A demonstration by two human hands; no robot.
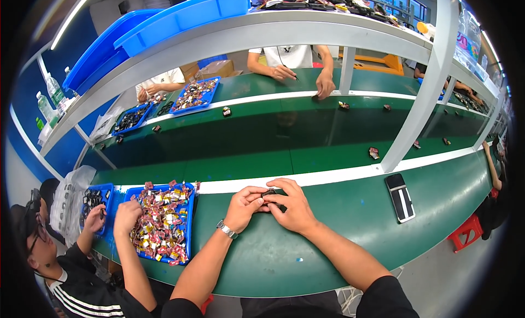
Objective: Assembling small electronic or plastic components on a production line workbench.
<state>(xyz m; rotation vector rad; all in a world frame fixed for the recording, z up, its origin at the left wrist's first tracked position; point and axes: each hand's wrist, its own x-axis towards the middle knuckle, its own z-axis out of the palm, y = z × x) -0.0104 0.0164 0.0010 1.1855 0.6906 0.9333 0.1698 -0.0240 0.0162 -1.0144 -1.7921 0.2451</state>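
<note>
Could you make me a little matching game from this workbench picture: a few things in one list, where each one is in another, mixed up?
Things:
1. small dark part
2. wristwatch
3. phone
4. blue tray of small parts

Places:
A. lying flat on the green bench, to the person's right
B. pinched between the fingers of the left hand and right hand
C. to the person's left, with a neighbour's hand in it
D. on the left wrist

Pairs: 1-B, 2-D, 3-A, 4-C

Dark phone screen (400,197) on bench; clear plastic bags (70,200) at left.
</note>
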